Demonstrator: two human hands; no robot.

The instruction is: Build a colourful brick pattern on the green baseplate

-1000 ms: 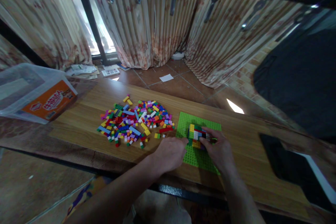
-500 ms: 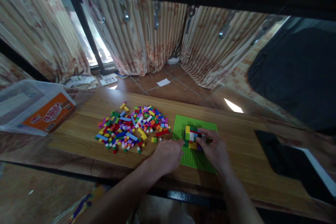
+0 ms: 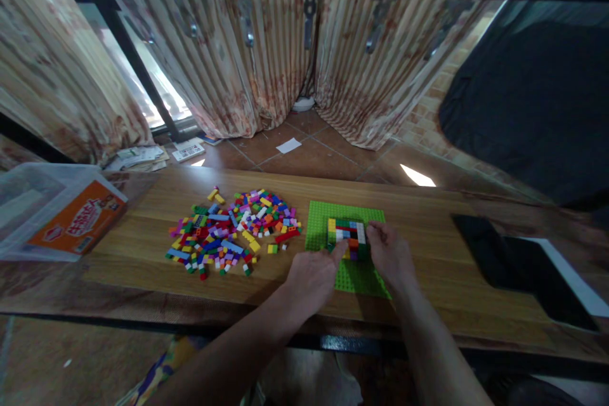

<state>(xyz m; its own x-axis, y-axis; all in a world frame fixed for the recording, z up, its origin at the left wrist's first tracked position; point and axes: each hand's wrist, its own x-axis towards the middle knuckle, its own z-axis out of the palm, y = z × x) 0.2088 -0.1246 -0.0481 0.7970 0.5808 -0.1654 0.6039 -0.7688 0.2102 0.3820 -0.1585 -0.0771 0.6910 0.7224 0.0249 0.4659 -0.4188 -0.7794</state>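
Note:
A rectangular toy brick model in yellow, white, green, red and orange stands on a light-green studded baseplate. My left hand is closed at its lower left, the index finger reaching over the model's top and the other fingers folded under. My right hand is closed at the right side, thumb and fingertips drawn together against the model's edge by a whitish row of bricks. The underside of both hands is hidden, and any small brick between the right fingertips cannot be made out.
Left of the baseplate spreads a heap of loose coloured bricks on the wooden table. A clear plastic bin with an orange label stands at the far left. Dark flat objects lie on the right.
My left index finger has moved from the model's left side onto its top. My right hand has drawn back to the right edge, uncovering more of the model. The view has shifted slightly.

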